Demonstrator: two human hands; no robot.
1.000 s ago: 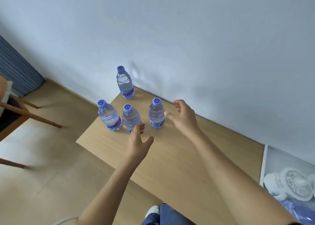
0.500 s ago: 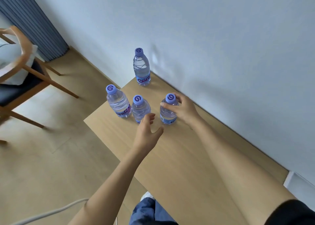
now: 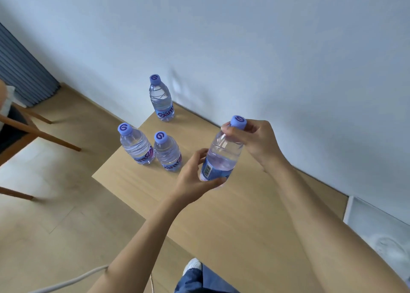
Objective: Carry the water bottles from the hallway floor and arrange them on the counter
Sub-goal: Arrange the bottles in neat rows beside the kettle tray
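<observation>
A clear water bottle (image 3: 221,155) with a purple cap is lifted above the wooden counter (image 3: 233,215), tilted. My right hand (image 3: 257,144) pinches its neck just under the cap. My left hand (image 3: 193,179) cups its labelled base. Three more bottles stand upright on the counter: one at the far corner by the wall (image 3: 160,99), one at the left edge (image 3: 135,146), and one right beside it (image 3: 167,152).
A wooden chair (image 3: 26,132) stands on the floor to the left. A grey curtain (image 3: 20,75) hangs at the far left. A white box (image 3: 381,232) lies at the counter's right end. A white cable (image 3: 66,281) runs across the floor near my shoe.
My right hand closed on the rightmost bottle and lifted it off the counter toward me. My left hand came up under its base.
</observation>
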